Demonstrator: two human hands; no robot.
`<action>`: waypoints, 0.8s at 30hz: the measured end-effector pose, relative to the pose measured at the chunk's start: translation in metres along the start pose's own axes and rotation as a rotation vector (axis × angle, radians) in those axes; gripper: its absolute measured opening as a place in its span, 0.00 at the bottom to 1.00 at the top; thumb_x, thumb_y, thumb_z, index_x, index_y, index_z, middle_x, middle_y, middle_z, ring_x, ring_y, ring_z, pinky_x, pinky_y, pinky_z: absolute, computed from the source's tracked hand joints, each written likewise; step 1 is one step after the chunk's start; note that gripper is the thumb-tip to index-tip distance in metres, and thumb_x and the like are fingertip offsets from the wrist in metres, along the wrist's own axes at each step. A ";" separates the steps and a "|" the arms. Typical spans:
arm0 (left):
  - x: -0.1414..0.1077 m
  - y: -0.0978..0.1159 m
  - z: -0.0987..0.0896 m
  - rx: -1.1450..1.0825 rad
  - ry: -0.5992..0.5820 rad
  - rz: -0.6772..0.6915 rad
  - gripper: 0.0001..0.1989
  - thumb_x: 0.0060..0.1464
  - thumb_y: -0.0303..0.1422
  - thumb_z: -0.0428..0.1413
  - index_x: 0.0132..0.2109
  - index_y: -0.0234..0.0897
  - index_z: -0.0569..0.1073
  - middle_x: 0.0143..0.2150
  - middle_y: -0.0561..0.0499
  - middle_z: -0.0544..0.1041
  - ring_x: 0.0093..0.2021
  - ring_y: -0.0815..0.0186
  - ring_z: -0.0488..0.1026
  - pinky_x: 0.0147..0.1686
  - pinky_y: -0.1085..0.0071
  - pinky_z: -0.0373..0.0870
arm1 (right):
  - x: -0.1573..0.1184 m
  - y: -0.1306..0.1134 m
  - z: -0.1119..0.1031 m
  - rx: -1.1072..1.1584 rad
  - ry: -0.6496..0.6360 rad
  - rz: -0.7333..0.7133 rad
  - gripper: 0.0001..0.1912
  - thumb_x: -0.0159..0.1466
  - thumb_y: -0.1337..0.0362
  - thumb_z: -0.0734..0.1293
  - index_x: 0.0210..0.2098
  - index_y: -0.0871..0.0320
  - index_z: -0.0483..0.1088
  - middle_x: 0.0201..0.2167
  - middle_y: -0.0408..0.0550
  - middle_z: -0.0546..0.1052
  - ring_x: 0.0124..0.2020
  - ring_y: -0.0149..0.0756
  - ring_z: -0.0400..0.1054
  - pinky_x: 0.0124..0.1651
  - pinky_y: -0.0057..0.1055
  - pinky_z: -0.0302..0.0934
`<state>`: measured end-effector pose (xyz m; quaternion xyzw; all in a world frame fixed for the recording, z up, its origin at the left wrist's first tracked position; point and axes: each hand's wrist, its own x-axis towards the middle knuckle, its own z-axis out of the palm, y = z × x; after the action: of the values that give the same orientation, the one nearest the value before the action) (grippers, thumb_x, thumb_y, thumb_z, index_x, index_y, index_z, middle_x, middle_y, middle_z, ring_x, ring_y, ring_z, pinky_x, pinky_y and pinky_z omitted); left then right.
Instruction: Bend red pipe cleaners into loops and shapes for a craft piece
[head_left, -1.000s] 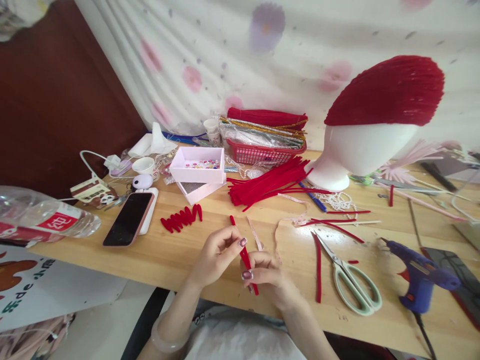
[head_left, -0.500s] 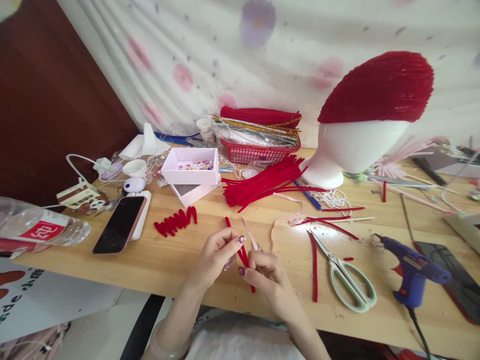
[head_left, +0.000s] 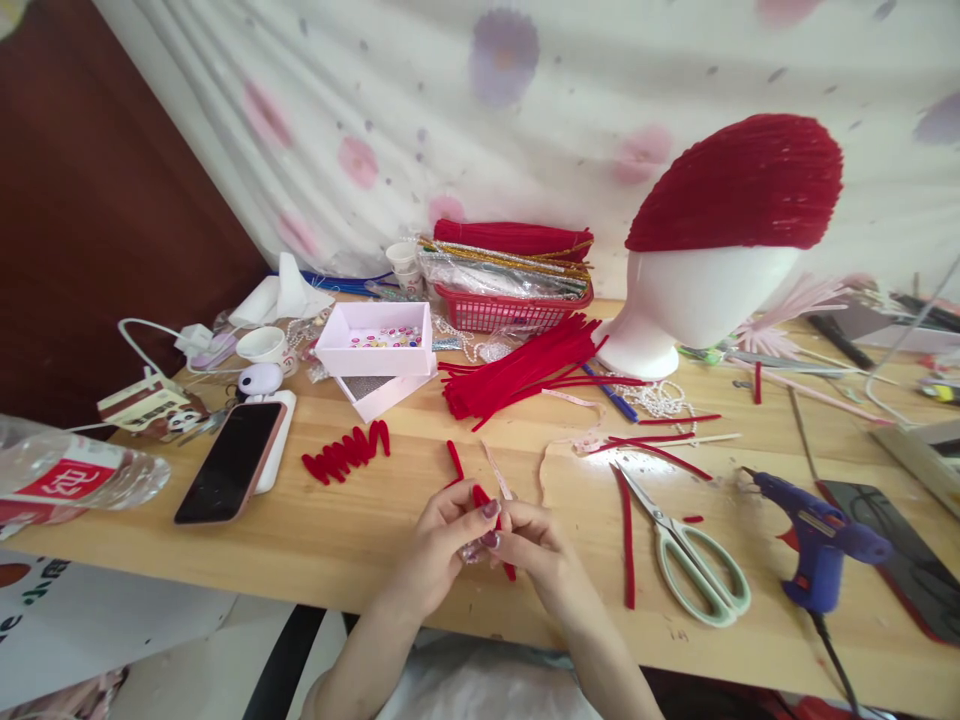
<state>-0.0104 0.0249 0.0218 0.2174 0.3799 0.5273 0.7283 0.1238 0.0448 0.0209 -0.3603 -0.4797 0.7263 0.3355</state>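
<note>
Above the near part of the wooden table (head_left: pixel 360 545), a fuzzy red strip (head_left: pixel 481 496) is pinched by both hands, its upper end poking out beyond the fingertips and its lower end showing below them. Thumb and fingers of the left hand (head_left: pixel 439 548) are closed on it; the same is done by the right hand (head_left: pixel 536 550), the fingertips of the two brought close together. Exact finger contact is partly hidden. Just beyond the left hand, another red length (head_left: pixel 454 460) is seen; whether it is joined to the held strip cannot be told. To the right, a loose red strip (head_left: pixel 628 545) is laid beside green-handled scissors (head_left: pixel 701 570), left slightly open, with a blue glue gun (head_left: pixel 821 545) farther right. At left, a bottle (head_left: pixel 82 475) is laid on its side and a phone (head_left: pixel 232 462) is placed near short red pieces (head_left: pixel 345 452) set in a row. Farther back, a red bundle (head_left: pixel 517 370) is spread between a white box (head_left: pixel 375 362) holding gems and a white mannequin head (head_left: pixel 705 290) covered by a red cap (head_left: pixel 742 185). Behind, a red basket (head_left: pixel 510 313) is filled with packets, backed by a flowered curtain (head_left: pixel 337 90).
</note>
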 end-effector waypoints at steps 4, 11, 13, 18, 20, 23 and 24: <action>-0.001 0.003 0.000 -0.160 0.101 -0.024 0.21 0.36 0.41 0.72 0.25 0.35 0.68 0.17 0.60 0.62 0.18 0.77 0.56 0.20 0.78 0.57 | 0.001 0.000 0.000 -0.084 -0.061 0.016 0.19 0.58 0.57 0.70 0.17 0.58 0.62 0.17 0.39 0.65 0.22 0.29 0.55 0.28 0.28 0.48; 0.001 0.003 -0.001 -0.277 0.248 -0.025 0.24 0.30 0.39 0.74 0.24 0.34 0.66 0.16 0.63 0.58 0.18 0.79 0.49 0.19 0.80 0.51 | -0.001 -0.002 0.008 -0.289 0.053 -0.059 0.19 0.58 0.61 0.66 0.16 0.57 0.56 0.18 0.38 0.59 0.24 0.30 0.53 0.29 0.29 0.47; 0.001 0.005 0.000 -0.311 0.268 -0.038 0.25 0.29 0.39 0.74 0.24 0.34 0.66 0.16 0.62 0.59 0.18 0.79 0.50 0.19 0.79 0.52 | -0.001 -0.003 0.010 -0.323 0.052 -0.082 0.19 0.59 0.61 0.65 0.17 0.57 0.55 0.19 0.39 0.60 0.25 0.31 0.54 0.29 0.29 0.47; 0.001 0.006 0.001 -0.325 0.317 0.020 0.23 0.29 0.39 0.74 0.27 0.33 0.70 0.21 0.58 0.68 0.21 0.77 0.59 0.22 0.78 0.55 | -0.001 -0.003 0.012 -0.344 0.083 -0.074 0.21 0.60 0.56 0.67 0.18 0.57 0.57 0.19 0.40 0.61 0.25 0.32 0.56 0.30 0.29 0.49; 0.001 0.004 0.001 -0.264 0.269 0.051 0.23 0.33 0.42 0.73 0.26 0.33 0.70 0.21 0.57 0.68 0.21 0.76 0.60 0.22 0.78 0.54 | -0.001 0.000 0.010 -0.335 0.070 -0.055 0.21 0.62 0.53 0.66 0.19 0.57 0.59 0.19 0.40 0.62 0.25 0.32 0.57 0.30 0.29 0.50; 0.001 -0.001 0.000 -0.073 0.131 0.085 0.22 0.44 0.47 0.67 0.23 0.33 0.69 0.19 0.57 0.65 0.21 0.75 0.58 0.23 0.76 0.53 | 0.001 0.004 0.007 -0.320 0.038 -0.052 0.21 0.62 0.52 0.66 0.20 0.58 0.61 0.19 0.40 0.63 0.25 0.32 0.57 0.30 0.29 0.49; 0.001 -0.003 0.000 -0.004 0.103 0.098 0.23 0.47 0.48 0.65 0.23 0.33 0.70 0.19 0.57 0.64 0.21 0.75 0.57 0.23 0.76 0.52 | 0.001 0.005 0.006 -0.317 0.040 -0.058 0.21 0.62 0.52 0.66 0.20 0.58 0.60 0.19 0.40 0.63 0.25 0.31 0.56 0.30 0.29 0.49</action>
<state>-0.0091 0.0245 0.0194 0.2068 0.4047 0.5737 0.6814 0.1173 0.0413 0.0175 -0.4092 -0.5918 0.6240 0.3049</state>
